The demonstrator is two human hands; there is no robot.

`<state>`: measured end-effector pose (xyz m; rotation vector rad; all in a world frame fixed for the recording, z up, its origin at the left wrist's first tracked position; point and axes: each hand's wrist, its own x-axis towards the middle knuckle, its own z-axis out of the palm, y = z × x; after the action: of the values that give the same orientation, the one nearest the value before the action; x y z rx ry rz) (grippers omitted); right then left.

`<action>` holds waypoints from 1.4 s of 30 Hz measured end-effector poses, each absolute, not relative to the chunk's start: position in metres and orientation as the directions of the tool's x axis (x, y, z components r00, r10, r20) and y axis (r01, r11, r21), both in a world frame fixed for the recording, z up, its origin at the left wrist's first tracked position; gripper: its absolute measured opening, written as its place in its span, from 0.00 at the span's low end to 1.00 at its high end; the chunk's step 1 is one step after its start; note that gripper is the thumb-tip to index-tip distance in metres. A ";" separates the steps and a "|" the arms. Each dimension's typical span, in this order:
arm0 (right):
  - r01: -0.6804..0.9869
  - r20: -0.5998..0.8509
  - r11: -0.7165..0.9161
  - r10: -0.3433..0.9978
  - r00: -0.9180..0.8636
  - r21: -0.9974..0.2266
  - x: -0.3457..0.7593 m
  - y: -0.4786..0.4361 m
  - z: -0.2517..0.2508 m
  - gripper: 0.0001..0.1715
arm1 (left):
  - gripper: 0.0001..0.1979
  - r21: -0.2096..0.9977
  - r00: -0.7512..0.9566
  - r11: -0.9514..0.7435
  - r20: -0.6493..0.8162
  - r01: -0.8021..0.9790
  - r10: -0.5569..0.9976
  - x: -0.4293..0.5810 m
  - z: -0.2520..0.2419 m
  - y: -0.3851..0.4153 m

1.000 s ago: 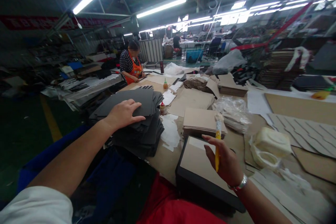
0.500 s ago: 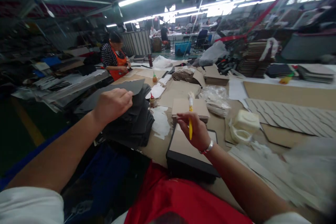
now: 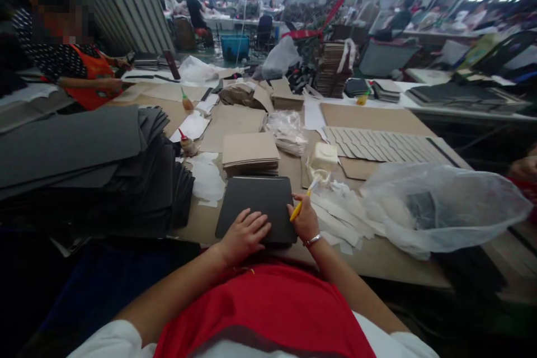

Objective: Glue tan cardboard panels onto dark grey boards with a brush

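Observation:
A dark grey sheet (image 3: 258,204) lies flat on the box in front of me. My left hand (image 3: 244,233) rests on its near edge with the fingers spread flat. At the sheet's right edge, my right hand (image 3: 305,220) is closed round a yellow-handled glue brush (image 3: 305,199) whose bristles point up and away. A silver bracelet sits on that wrist. A tall stack of dark grey sheets (image 3: 90,162) stands at my left.
Behind the sheet lie a stack of tan cards (image 3: 249,151), a white glue tub (image 3: 323,158), cut white strips (image 3: 342,212) and two small glue bottles (image 3: 185,144). A large clear plastic bag (image 3: 436,204) lies at right. A person in an orange apron (image 3: 79,75) works at far left.
My left hand lifted a dark sheet off the stack and laid it over the tan-topped box, now pressing it flat. My right hand with the brush came down to the sheet's edge.

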<state>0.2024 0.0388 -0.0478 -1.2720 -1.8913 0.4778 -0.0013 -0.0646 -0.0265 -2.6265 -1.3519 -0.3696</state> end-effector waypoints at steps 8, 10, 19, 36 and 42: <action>0.822 0.358 0.445 0.877 -0.319 -0.356 0.213 0.068 -0.014 0.18 | 0.31 0.117 0.478 -0.483 0.072 0.868 0.875 -0.039 -0.014 -0.056; 0.801 0.423 0.476 0.850 -0.313 -0.364 0.213 0.090 0.014 0.22 | 0.33 0.150 0.473 -0.481 0.088 0.863 0.876 -0.038 -0.005 -0.047; 0.148 0.047 0.145 0.850 -0.524 -0.978 0.046 0.217 0.076 0.23 | 0.32 0.177 0.181 -0.219 0.208 0.960 0.961 -0.029 0.005 0.102; 0.429 -0.083 -0.009 0.985 -0.154 -0.903 0.040 0.332 0.031 0.12 | 0.19 0.144 0.064 -0.076 0.082 0.987 0.995 -0.051 0.006 0.156; 0.471 0.033 0.107 0.986 -0.163 -0.876 0.101 0.296 0.029 0.11 | 0.20 0.103 0.097 -0.099 0.024 0.990 0.995 -0.051 0.014 0.166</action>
<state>0.1007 0.2957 0.0289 -1.4326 -1.7225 0.9865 -0.0510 0.1657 0.0141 -2.3706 -2.1475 -0.1399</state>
